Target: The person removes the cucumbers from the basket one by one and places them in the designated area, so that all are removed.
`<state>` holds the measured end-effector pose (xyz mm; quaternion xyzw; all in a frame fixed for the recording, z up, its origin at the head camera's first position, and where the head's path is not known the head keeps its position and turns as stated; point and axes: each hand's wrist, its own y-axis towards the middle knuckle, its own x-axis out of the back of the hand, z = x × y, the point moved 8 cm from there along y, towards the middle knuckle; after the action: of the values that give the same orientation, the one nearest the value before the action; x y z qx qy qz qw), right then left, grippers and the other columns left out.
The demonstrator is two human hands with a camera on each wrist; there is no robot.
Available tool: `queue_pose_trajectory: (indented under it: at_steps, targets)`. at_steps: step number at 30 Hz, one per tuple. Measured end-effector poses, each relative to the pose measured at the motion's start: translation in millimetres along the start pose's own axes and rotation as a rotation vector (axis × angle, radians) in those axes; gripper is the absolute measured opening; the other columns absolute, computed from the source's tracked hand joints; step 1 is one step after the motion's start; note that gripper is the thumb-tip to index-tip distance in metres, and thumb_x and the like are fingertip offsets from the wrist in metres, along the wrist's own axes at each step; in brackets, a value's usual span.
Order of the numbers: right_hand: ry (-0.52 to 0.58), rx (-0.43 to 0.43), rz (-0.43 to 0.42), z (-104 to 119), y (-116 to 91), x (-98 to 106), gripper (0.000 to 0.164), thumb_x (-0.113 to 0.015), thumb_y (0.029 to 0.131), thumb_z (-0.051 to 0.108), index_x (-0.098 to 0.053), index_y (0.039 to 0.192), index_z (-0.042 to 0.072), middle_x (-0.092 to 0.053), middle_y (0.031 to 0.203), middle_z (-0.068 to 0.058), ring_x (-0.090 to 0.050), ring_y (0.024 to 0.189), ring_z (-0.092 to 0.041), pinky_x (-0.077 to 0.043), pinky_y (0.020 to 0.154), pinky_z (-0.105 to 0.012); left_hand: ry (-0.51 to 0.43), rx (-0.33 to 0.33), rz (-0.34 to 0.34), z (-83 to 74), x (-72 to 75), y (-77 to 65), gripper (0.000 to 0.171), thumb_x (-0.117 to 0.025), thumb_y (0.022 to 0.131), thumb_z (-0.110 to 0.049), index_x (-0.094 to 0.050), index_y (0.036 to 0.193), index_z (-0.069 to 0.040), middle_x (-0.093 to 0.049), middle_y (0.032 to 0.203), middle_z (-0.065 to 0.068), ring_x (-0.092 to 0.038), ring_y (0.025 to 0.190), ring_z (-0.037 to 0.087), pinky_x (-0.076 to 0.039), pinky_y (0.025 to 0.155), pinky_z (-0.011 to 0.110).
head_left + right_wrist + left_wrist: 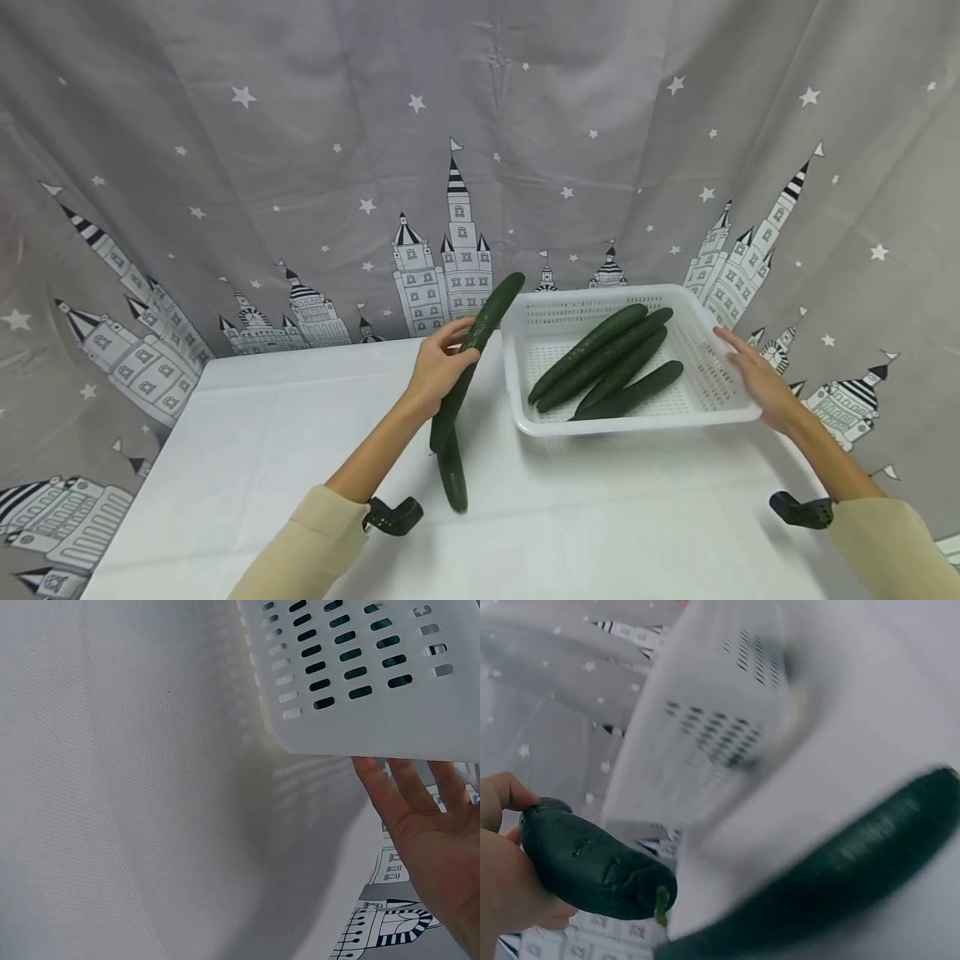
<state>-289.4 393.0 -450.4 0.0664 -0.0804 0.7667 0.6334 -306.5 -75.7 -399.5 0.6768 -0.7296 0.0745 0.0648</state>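
Observation:
My left hand (442, 363) grips a dark green cucumber (491, 312) around its middle, left of the white plastic basket (600, 427). In the left wrist view, the stem end of this held cucumber (592, 862) points toward the camera. Partly hidden beneath it, another cucumber (452, 479) lies on the white table. Several cucumbers (600, 354) lie side by side at a slant inside the basket. At the basket's right end, my right hand (761, 383) holds the rim. The right wrist view shows its fingers (411, 787) against the basket's outside; the thumb is hidden there.
A white cloth covers the table (300, 433). Behind it hangs a grey curtain (322, 108) with stars and castles, close to the basket's back side. A black wrist camera (393, 517) is strapped to the left wrist, another (802, 510) to the right.

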Motion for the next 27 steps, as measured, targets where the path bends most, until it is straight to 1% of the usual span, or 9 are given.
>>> queue_pose_trajectory:
  at_steps: [5, 9, 11, 13, 16, 18, 20, 24, 27]
  targets:
    - [0.013, 0.001, -0.001, -1, -1, -1, 0.052, -0.023, 0.112, 0.029, -0.011, 0.162, 0.022, -0.005, 0.154, -0.04, -0.07, 0.088, -0.019, -0.059, 0.058, -0.043, -0.029, 0.086, -0.053, 31.2, 26.4, -8.6, 0.06, -0.063, 0.089, -0.004, -0.053, 0.145, -0.021, -0.05, 0.137, 0.015, -0.048, 0.112, 0.03, -0.047, 0.089, 0.048]
    - [-0.01, 0.003, -0.005, 0, -1, -2, 0.052, -0.023, 0.112, 0.031, -0.011, 0.162, 0.022, -0.006, 0.154, -0.04, -0.07, 0.09, -0.017, -0.059, 0.06, -0.044, -0.058, 0.142, -0.097, 53.9, 43.2, -15.5, 0.062, -0.061, 0.091, -0.004, -0.05, 0.148, -0.022, -0.048, 0.136, 0.015, -0.051, 0.11, 0.028, -0.049, 0.088, 0.044]
    - [-0.012, -0.002, -0.007, 0, -2, -1, 0.053, -0.023, 0.111, 0.031, -0.011, 0.162, 0.022, -0.006, 0.155, -0.039, -0.069, 0.091, -0.016, -0.059, 0.061, -0.044, -0.081, 0.175, -0.121, 65.7, 48.9, -19.1, 0.063, -0.06, 0.091, -0.004, -0.048, 0.149, -0.023, -0.048, 0.134, 0.015, -0.053, 0.108, 0.028, -0.05, 0.087, 0.042]
    - [-0.011, -0.007, -0.004, 0, -2, -1, 0.053, -0.023, 0.111, 0.031, -0.011, 0.162, 0.022, -0.005, 0.155, -0.039, -0.069, 0.09, -0.016, -0.059, 0.061, -0.044, -0.106, 0.222, -0.148, 79.4, 53.7, -23.1, 0.064, -0.059, 0.091, -0.004, -0.046, 0.15, -0.024, -0.046, 0.135, 0.015, -0.053, 0.107, 0.028, -0.05, 0.086, 0.04]
    - [-0.015, -0.013, -0.006, -1, -2, 0, 0.053, -0.023, 0.111, 0.031, -0.011, 0.162, 0.023, -0.003, 0.156, -0.038, -0.069, 0.09, -0.015, -0.059, 0.061, -0.043, -0.127, 0.275, -0.188, 98.1, 58.5, -28.1, 0.064, -0.058, 0.091, -0.005, -0.045, 0.151, -0.024, -0.043, 0.135, 0.015, -0.053, 0.108, 0.029, -0.049, 0.086, 0.039]
    - [-0.023, -0.011, -0.006, -1, -1, 0, 0.053, -0.023, 0.111, 0.031, -0.011, 0.162, 0.023, -0.002, 0.157, -0.036, -0.068, 0.091, -0.014, -0.059, 0.061, -0.042, -0.128, 0.291, -0.21, 108.4, 60.3, -30.5, 0.064, -0.058, 0.091, -0.005, -0.045, 0.151, -0.022, -0.042, 0.135, 0.016, -0.053, 0.107, 0.029, -0.048, 0.085, 0.039]
    - [-0.035, -0.009, -0.008, 0, -1, 0, 0.052, -0.023, 0.112, 0.03, -0.011, 0.162, 0.023, 0.002, 0.158, -0.034, -0.067, 0.093, -0.011, -0.059, 0.062, -0.041, -0.124, 0.293, -0.228, 115.7, 61.1, -32.4, 0.064, -0.059, 0.091, -0.005, -0.045, 0.151, -0.021, -0.042, 0.133, 0.016, -0.052, 0.106, 0.029, -0.047, 0.084, 0.039]
    - [-0.035, -0.011, -0.009, 0, -1, 1, 0.052, -0.023, 0.112, 0.03, -0.01, 0.162, 0.023, 0.002, 0.158, -0.035, -0.067, 0.092, -0.012, -0.059, 0.061, -0.04, -0.092, 0.287, -0.248, 124.9, 60.9, -34.4, 0.064, -0.06, 0.091, -0.004, -0.044, 0.151, -0.017, -0.045, 0.127, 0.016, -0.05, 0.104, 0.028, -0.045, 0.085, 0.039]
    - [-0.028, -0.014, -0.011, 0, 0, 2, 0.052, -0.023, 0.112, 0.029, -0.01, 0.162, 0.023, 0.001, 0.157, -0.036, -0.068, 0.09, -0.013, -0.059, 0.06, -0.041, -0.054, 0.28, -0.233, 126.3, 59.6, -34.5, 0.063, -0.062, 0.092, -0.006, -0.043, 0.152, -0.015, -0.047, 0.125, 0.017, -0.05, 0.106, 0.03, -0.046, 0.089, 0.042]
